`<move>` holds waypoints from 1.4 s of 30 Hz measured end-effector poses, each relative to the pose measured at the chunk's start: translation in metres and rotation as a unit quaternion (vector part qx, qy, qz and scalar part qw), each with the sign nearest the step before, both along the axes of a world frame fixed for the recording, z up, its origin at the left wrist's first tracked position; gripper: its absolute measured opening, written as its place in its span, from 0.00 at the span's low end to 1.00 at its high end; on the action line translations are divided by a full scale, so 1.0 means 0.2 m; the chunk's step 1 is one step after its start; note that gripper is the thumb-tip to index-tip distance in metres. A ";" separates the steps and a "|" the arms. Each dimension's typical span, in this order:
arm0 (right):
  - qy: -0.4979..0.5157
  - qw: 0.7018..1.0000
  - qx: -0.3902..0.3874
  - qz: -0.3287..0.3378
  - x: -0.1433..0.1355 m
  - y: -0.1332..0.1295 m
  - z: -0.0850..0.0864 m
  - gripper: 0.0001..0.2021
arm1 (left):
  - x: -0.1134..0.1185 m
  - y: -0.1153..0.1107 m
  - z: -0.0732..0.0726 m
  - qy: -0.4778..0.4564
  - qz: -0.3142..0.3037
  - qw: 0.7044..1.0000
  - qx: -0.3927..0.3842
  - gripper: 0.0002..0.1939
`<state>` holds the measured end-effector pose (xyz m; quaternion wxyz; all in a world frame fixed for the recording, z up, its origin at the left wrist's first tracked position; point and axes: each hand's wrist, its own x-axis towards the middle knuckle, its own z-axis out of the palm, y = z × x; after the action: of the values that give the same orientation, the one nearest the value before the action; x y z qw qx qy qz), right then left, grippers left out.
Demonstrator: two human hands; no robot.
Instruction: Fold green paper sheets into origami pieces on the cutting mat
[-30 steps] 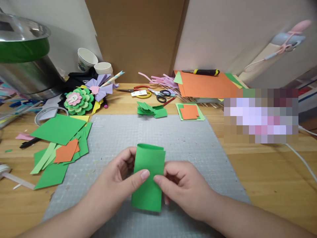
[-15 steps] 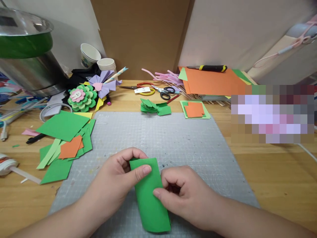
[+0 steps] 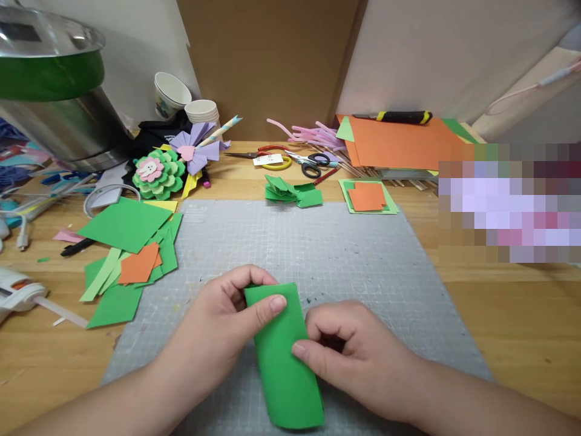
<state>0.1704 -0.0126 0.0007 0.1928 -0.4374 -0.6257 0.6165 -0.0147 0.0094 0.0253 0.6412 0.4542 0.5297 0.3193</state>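
A folded piece of green paper (image 3: 285,357) is held tilted over the grey cutting mat (image 3: 218,242). My left hand (image 3: 236,312) grips its upper left part, thumb flat on the front and fingers tucked behind. At the paper's right edge, my right hand (image 3: 349,351) pinches it between the thumb and curled fingers. The layers of the fold show slightly along the lower right edge. Beyond the mat's far edge lies a bundle of folded green paper pieces (image 3: 293,192).
To the left are green paper scraps (image 3: 124,224), an orange scrap (image 3: 140,264) and a glue gun (image 3: 20,290). Scissors (image 3: 313,163), a paper flower (image 3: 158,174), stacked paper squares (image 3: 368,197) and a utility knife (image 3: 403,117) on orange sheets (image 3: 408,142) lie at the back.
The whole scene has shifted slightly right and up in the view. Both hands keep the same grip on the folded green paper.
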 end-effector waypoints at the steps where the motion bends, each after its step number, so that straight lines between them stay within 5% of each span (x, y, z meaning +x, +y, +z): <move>1: 0.000 1.000 0.001 0.001 0.00 0.00 0.00 0.16 | 0.00 0.00 0.00 0.001 -0.001 1.000 0.002 0.09; 12: 0.035 0.999 -0.006 -0.003 0.01 0.00 0.00 0.16 | 0.00 0.02 0.00 0.002 0.011 1.000 0.002 0.09; 22: 0.252 0.939 -0.234 -0.011 0.00 0.02 -0.01 0.20 | 0.01 0.00 -0.02 -0.110 0.036 0.989 -0.095 0.12; 36: 0.229 0.933 -0.278 -0.015 0.00 0.04 0.00 0.23 | 0.02 0.00 -0.03 -0.156 0.029 0.981 -0.112 0.13; 42: 0.172 0.956 -0.229 -0.062 -0.01 0.02 0.02 0.14 | 0.02 0.00 -0.03 -0.087 0.044 0.992 -0.085 0.13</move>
<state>0.1679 -0.0086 0.0045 0.2298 -0.3950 -0.3970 0.7960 -0.0113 0.0097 0.0184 0.7067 0.3445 0.5166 0.3392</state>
